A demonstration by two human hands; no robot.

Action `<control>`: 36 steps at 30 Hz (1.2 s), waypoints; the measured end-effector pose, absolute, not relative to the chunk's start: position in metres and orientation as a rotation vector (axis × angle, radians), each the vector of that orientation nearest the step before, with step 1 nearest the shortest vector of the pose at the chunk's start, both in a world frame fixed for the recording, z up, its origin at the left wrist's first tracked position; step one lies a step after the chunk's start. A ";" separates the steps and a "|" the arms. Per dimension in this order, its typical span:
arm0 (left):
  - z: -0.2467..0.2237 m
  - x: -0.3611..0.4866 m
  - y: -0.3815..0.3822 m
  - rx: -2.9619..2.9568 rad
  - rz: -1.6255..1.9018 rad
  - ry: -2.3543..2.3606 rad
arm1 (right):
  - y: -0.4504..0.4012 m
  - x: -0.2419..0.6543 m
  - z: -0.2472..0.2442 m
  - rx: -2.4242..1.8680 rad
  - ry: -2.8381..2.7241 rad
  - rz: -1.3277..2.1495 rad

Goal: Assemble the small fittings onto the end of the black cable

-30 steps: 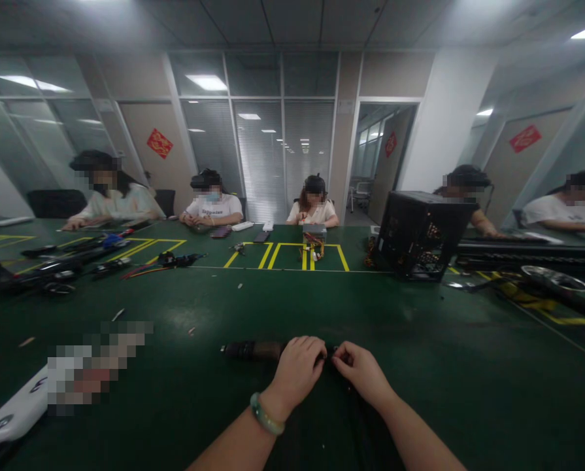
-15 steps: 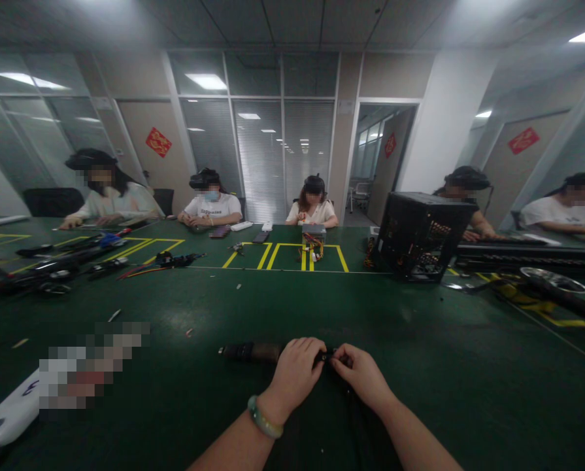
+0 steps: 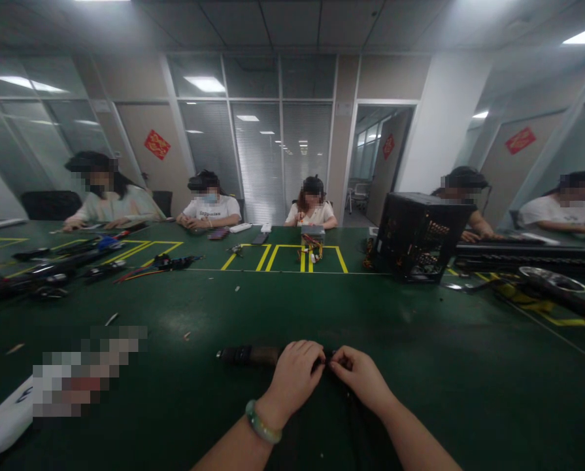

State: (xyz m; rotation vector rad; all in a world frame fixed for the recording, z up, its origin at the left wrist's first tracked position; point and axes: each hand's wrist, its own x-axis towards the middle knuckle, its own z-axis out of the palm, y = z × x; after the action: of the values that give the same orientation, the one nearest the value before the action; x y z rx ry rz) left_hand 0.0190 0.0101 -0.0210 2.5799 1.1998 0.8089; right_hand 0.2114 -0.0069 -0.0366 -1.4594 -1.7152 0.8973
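Note:
A dark, rod-shaped tool lies crosswise on the green table in front of me, with a brownish middle and a small metal tip at its left end. My left hand is closed over its right part, palm down, and hides much of it. Close beside, the fingertips of my right hand pinch together at the tool's right end; what sits between them is too small and covered to make out. A thin black cord runs down toward me below my right hand.
A black computer case stands right of centre, with a power supply and its wires farther back. Dark parts and cables lie at left. A white object, partly pixelated, is at near left. Several people sit opposite.
Both hands keep nearly the same place on the tool. The fingers of my right hand have shifted slightly at its right end. The view has moved a little.

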 end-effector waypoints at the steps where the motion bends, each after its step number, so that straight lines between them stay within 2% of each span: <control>1: -0.021 0.019 0.010 2.581 0.809 1.200 | -0.007 0.211 -0.036 -1.457 -1.712 0.897; 36: -0.021 0.020 0.009 2.604 0.809 1.193 | -0.003 0.212 -0.048 -1.497 -1.740 0.860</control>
State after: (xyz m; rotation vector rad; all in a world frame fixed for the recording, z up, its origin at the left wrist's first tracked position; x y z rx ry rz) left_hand 0.0200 0.0092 -0.0205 2.6041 1.1929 0.8089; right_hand 0.2125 -0.0033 -0.0480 -1.4969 -1.7401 0.8601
